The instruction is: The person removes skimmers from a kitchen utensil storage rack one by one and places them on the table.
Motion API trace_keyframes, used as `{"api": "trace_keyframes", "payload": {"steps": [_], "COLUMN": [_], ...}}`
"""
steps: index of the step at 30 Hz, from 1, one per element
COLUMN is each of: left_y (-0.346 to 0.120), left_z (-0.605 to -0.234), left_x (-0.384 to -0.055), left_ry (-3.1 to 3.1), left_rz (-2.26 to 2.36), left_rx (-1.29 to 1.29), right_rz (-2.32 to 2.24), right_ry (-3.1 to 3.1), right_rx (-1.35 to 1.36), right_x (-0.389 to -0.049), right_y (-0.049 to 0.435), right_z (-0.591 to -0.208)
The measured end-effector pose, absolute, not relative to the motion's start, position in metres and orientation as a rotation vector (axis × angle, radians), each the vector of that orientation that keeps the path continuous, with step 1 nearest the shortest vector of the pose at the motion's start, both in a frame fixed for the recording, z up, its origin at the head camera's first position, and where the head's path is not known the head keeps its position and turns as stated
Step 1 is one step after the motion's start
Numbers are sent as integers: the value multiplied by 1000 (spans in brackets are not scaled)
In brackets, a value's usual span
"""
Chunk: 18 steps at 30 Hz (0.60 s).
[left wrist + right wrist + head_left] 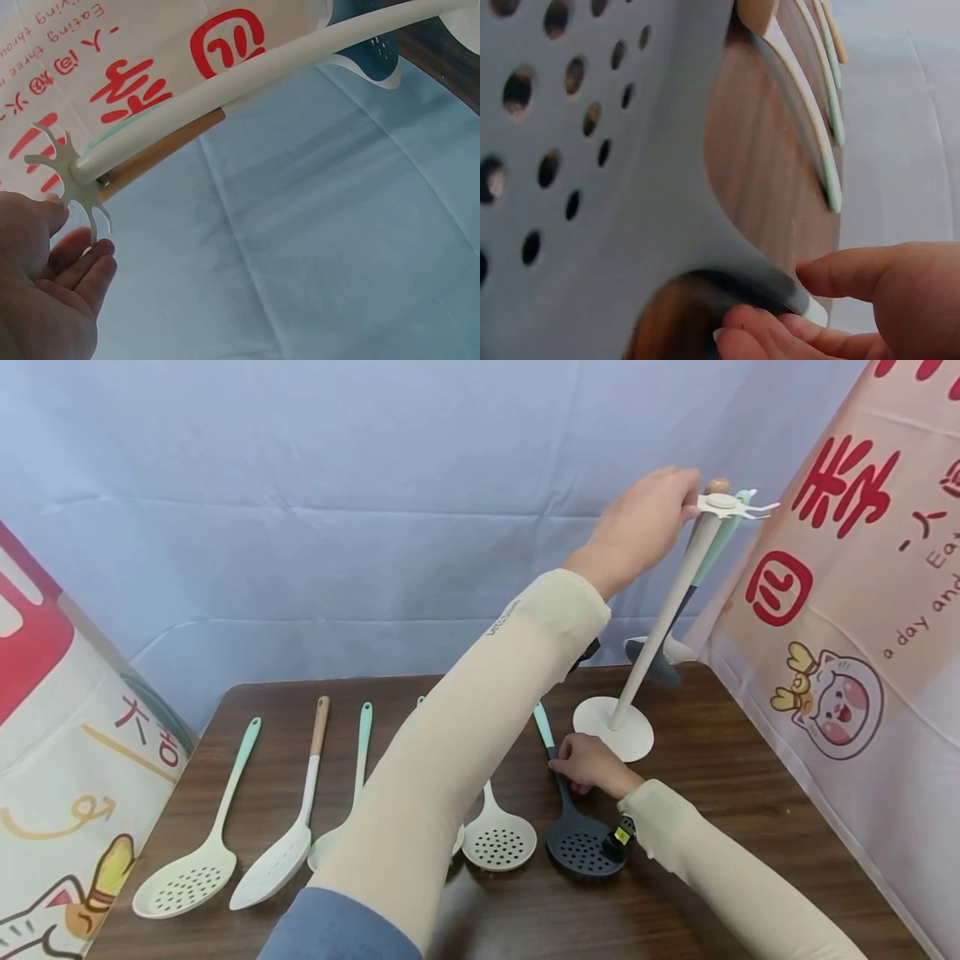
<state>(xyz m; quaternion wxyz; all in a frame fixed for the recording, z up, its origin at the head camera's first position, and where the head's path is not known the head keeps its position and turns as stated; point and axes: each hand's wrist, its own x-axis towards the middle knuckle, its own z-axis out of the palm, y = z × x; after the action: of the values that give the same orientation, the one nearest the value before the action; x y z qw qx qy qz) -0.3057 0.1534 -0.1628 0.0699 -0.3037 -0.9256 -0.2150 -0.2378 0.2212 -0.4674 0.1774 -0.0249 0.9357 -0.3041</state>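
My left hand (641,522) pinches an arm of the hooked top (723,505) of a white utensil stand (663,618). The left wrist view shows thumb and fingers at the hooks (79,187). From this stand hang a mint-and-grey utensil (705,564) and a wooden-handled one (165,150); its handle is mostly hidden in the head view. Lower down, my right hand (596,764) grips the handle of a dark grey skimmer (573,839) that lies on the table, its perforated bowl towards me. In the right wrist view, thumb and fingers lie on either side of the handle (776,289).
Left of the dark skimmer lie a pale skimmer (501,843), a wooden-handled white turner (281,860), a mint-handled skimmer (191,881) and others partly under my left sleeve (465,718). The stand's round base (633,743) is near the brown table's (720,760) back right.
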Motion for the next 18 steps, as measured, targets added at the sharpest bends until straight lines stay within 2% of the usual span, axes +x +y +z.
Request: {"api": "trace_keyframes", "payload": {"steps": [10,18], "left_y": [152,151], "left_z": [-169,-176], "left_x": [-310,-314], "left_ry": [-2722,-2645], "left_rz": [-691,-757], "left_rx": [-937,-954], "right_rz": [-1061,-1202], "right_ry": [2728,2766], "right_rx": [-211,-203], "right_x": [-238,-234], "right_y": [243,268], "right_z": [-429,-395]}}
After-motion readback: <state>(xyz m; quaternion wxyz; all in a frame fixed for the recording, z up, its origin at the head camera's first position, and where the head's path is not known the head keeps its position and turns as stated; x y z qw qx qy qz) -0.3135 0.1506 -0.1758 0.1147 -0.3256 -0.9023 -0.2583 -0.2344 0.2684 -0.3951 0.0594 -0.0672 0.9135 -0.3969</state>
